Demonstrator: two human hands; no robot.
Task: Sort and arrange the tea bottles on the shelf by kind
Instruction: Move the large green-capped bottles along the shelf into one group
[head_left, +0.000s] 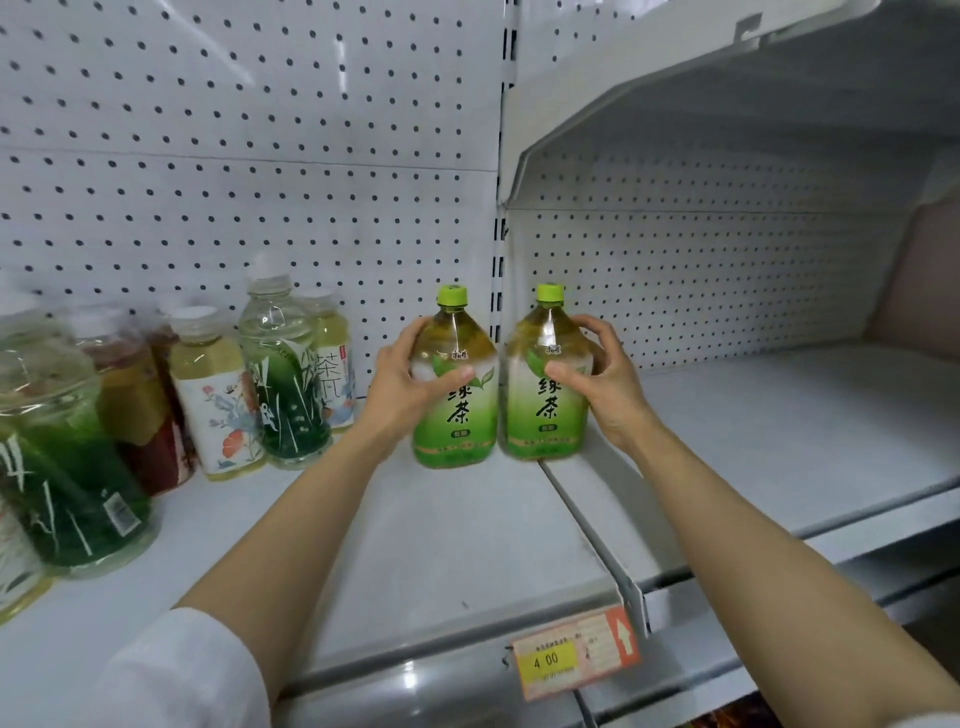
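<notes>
Two matching green tea bottles with lime caps stand side by side at the back of the white shelf, touching each other. My left hand grips the left green tea bottle around its shoulder. My right hand grips the right green tea bottle the same way. To the left stands a mixed group: a dark green bamboo-label bottle, a pale floral-label bottle, a red-brown tea bottle and a large green bottle at the front left.
A pegboard back wall rises behind the bottles. A shelf divider seam runs front to back under the right bottle. An orange price tag hangs on the front edge. An upper shelf overhangs the right bay.
</notes>
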